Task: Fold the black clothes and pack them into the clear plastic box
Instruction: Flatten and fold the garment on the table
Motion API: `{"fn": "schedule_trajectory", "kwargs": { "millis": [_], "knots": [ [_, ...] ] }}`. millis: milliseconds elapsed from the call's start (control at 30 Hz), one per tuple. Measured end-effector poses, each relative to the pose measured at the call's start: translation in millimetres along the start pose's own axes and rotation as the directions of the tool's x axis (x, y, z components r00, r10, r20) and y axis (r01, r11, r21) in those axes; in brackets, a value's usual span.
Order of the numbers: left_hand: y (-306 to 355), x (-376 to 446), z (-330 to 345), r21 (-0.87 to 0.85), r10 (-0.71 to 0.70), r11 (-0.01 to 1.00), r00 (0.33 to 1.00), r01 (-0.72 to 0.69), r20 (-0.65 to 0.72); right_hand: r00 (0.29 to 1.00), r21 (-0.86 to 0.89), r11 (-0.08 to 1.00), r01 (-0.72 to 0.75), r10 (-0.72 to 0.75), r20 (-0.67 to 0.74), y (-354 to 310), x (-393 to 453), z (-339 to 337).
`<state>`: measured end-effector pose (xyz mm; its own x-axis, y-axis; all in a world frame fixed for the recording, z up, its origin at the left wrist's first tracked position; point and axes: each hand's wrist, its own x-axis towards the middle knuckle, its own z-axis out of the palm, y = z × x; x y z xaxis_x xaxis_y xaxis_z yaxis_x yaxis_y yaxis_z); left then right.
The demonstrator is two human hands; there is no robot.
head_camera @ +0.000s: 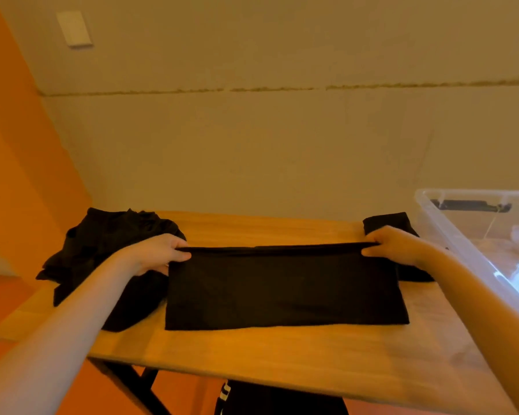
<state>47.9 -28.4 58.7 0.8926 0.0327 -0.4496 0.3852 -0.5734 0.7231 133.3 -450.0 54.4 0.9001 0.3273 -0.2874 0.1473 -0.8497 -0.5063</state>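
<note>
A black garment [285, 290] lies flat as a wide rectangle in the middle of the wooden table [252, 351]. My left hand [162, 254] pinches its far left corner and my right hand [397, 245] pinches its far right corner, with the far edge raised into a taut fold line. A heap of loose black clothes [102, 250] sits at the table's left. A folded black piece [387, 223] lies behind my right hand. The clear plastic box [450, 232] stands at the right; I cannot make out any clothes inside it.
A beige wall rises just behind the table, with an orange wall and floor to the left. Black table legs [132, 384] show under the near edge. A dark garment with white stripes [225, 396] is below the table's front.
</note>
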Motion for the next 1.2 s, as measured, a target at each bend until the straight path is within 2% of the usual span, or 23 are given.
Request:
{"fn": "schedule_trajectory", "kwargs": {
  "millis": [133,233,367,500,633,733,833,867,933,1000,1067,1100,1167,1200],
  "knots": [
    [-21,42,8,-0.057,-0.022,0.998,0.962,0.007,-0.271,0.985,-0.216,0.971,-0.105,0.073,-0.154,6,47,6],
    [-36,60,17,0.007,-0.009,1.000,0.924,0.013,-0.383,0.967,-0.315,0.928,-0.197,0.132,-0.216,16,67,18],
    [-46,76,19,0.089,0.026,0.996,0.869,0.021,-0.494,0.956,-0.412,0.883,-0.224,0.118,-0.267,19,75,33],
    [-47,82,24,0.124,0.109,0.991,0.829,-0.048,-0.549,0.953,-0.465,0.858,-0.219,0.085,-0.292,18,77,38],
    [-52,86,30,0.149,0.186,0.981,0.819,-0.124,-0.543,0.929,-0.455,0.863,-0.217,0.040,-0.368,21,74,37],
    [-53,89,31,0.204,0.209,0.973,0.798,-0.111,-0.565,0.923,-0.499,0.837,-0.227,0.022,-0.383,24,71,39],
    [-52,88,34,0.226,0.174,0.973,0.781,-0.043,-0.600,0.923,-0.527,0.819,-0.226,0.007,-0.385,26,69,40],
    [-51,86,35,0.254,0.177,0.967,0.765,-0.019,-0.619,0.917,-0.533,0.814,-0.229,-0.003,-0.400,25,68,39],
    [-46,80,42,0.414,0.276,0.910,0.700,0.030,-0.658,0.881,-0.546,0.803,-0.238,-0.059,-0.469,19,63,42],
    [-31,69,62,0.527,0.401,0.850,0.667,-0.015,-0.628,0.844,-0.504,0.851,-0.149,-0.157,-0.513,1,57,53],
    [-10,56,95,0.547,0.455,0.827,0.723,-0.127,-0.520,0.867,-0.397,0.916,0.050,-0.237,-0.438,-30,48,76],
    [-2,53,113,0.572,0.467,0.806,0.757,-0.152,-0.458,0.893,-0.350,0.925,0.144,-0.274,-0.356,-45,43,90],
    [3,53,140,0.637,0.414,0.764,0.836,-0.104,-0.361,0.937,-0.356,0.903,0.241,-0.312,-0.157,-64,40,115],
    [1,55,146,0.655,0.351,0.754,0.877,-0.056,-0.329,0.955,-0.375,0.895,0.241,-0.288,-0.074,-64,42,124]
  ]
}}
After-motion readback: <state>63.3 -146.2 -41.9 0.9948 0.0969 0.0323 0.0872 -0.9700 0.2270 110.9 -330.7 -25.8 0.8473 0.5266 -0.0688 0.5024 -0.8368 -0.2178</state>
